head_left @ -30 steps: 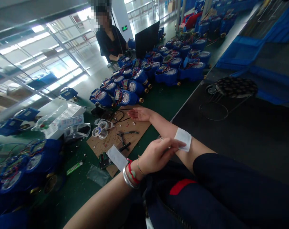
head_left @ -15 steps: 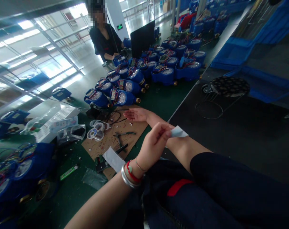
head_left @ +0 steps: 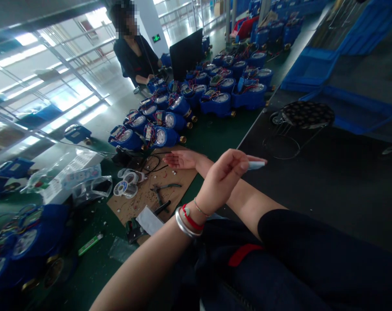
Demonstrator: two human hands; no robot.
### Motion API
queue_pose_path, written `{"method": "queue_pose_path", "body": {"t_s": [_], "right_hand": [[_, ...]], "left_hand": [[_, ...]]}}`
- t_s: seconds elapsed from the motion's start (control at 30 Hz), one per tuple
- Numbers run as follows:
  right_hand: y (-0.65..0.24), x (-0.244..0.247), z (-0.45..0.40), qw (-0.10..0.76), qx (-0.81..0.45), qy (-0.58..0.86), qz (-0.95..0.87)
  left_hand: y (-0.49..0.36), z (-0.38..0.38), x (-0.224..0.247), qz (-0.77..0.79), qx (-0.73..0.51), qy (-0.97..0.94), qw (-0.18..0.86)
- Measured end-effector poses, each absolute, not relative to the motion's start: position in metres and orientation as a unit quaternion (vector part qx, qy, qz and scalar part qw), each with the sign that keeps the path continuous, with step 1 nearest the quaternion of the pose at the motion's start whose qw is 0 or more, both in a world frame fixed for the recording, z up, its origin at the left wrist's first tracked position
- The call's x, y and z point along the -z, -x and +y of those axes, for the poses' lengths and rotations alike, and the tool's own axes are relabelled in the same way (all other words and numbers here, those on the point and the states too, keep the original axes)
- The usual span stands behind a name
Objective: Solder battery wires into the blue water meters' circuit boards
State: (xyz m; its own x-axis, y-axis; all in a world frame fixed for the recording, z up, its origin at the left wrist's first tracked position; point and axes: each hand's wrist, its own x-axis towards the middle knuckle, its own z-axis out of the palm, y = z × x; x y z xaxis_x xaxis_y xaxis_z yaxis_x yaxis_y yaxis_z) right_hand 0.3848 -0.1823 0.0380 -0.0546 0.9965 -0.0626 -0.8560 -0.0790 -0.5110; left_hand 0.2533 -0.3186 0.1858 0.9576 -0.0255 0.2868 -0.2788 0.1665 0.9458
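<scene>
My left hand (head_left: 226, 175), with a silver bangle and a red bracelet on its wrist, pinches a small whitish tissue (head_left: 257, 165). It is above my bare right forearm (head_left: 244, 194); whether the tissue touches the skin I cannot tell. My right hand (head_left: 179, 160) reaches out palm up over the brown board (head_left: 183, 181), fingers extended and nothing in them. On that board lie dark-handled cutting pliers (head_left: 163, 190) and several clear spools (head_left: 128, 185), one wound with wire. A white paper piece (head_left: 149, 220) lies near my left forearm.
Several blue meters (head_left: 160, 134) with exposed wires stand on the green bench (head_left: 205, 136), with more at the lower left (head_left: 24, 242). A co-worker (head_left: 134, 56) is across the bench beside a black screen (head_left: 186, 54). A round stool (head_left: 308, 114) and blue bins (head_left: 309, 69) are at right.
My left hand has moved right and slightly up in view, carrying the tissue, which now shows more edge-on. My right hand stays palm up. The whole view has shifted slightly.
</scene>
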Motion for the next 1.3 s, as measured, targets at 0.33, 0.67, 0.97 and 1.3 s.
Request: {"method": "queue_pose_path", "body": {"t_s": [0.33,0.67,0.97,1.3], "right_hand": [[-0.389,-0.035,-0.177,0.641,-0.719,0.217,-0.161],[-0.390,-0.031,-0.174,0.641,-0.718,0.217,-0.162],[-0.386,-0.033,-0.176,0.654,-0.708,0.214,-0.159],[-0.388,-0.034,-0.175,0.638,-0.719,0.224,-0.158]], "left_hand": [[-0.200,-0.294,-0.171,-0.126,0.071,-0.733,0.664],[-0.194,-0.287,-0.169,-0.173,0.102,-0.821,0.534],[-0.192,-0.283,-0.171,-0.218,0.094,-0.862,0.448],[-0.192,-0.285,-0.163,-0.265,0.076,-0.878,0.393]]}}
